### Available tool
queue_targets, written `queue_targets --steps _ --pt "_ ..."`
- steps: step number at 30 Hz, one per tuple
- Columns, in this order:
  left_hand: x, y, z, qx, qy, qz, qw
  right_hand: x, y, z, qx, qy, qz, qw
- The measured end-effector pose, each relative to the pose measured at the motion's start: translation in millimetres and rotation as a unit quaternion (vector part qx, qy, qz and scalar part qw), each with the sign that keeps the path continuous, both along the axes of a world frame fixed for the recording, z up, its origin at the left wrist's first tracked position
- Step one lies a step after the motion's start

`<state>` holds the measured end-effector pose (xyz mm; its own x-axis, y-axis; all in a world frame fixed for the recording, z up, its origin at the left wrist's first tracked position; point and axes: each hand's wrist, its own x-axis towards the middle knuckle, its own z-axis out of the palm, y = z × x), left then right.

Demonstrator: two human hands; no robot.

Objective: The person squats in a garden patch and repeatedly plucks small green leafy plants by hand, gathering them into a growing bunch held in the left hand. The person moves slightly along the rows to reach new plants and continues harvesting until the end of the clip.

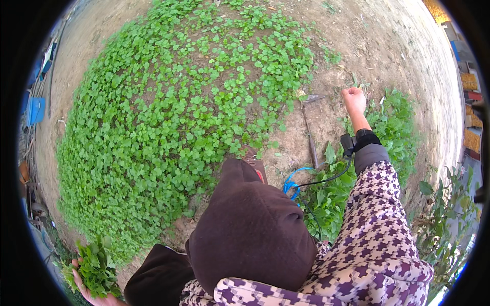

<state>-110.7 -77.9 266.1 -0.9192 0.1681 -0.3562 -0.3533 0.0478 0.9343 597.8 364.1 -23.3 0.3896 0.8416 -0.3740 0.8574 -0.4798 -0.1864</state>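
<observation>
At the lower left, my left hand [86, 289] is closed around a bunch of leafy greens [97, 268], with the fingers partly hidden behind the leaves. My right hand [354, 100] reaches forward over bare soil, its fingers curled together. Small green blades [356, 81] show just beyond those fingertips, but I cannot make out whether they are held. Just right of that hand grows a patch of taller leafy plants [395, 115]. A thin tool with a long handle [309, 133] lies on the soil to the hand's left.
Low clover-like greens [168, 112] cover a wide bed ahead and left. My brown shoe [253, 160] stands at its edge. A blue cord [290, 184] lies beside my knee, near a black cable [332, 177] running from my right wrist. A blue container [35, 110] stands far left.
</observation>
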Motion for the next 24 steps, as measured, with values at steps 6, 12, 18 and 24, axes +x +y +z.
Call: queue_targets --steps 6,12,18,24 --pt "2 -16 0 -0.058 0.065 -0.008 0.996 -75 -44 -24 0.227 0.0 0.222 0.948" --pt "1 -15 2 -0.033 0.025 0.036 0.998 -143 -75 -26 0.155 -0.022 0.431 0.889" --pt "2 -16 1 -0.009 -0.015 -0.037 0.999 -171 -75 -44 0.067 -0.107 0.429 0.894" --pt "4 -12 -2 -0.015 -0.008 0.001 1.0 -171 -61 -63 0.097 -0.144 0.389 0.904"
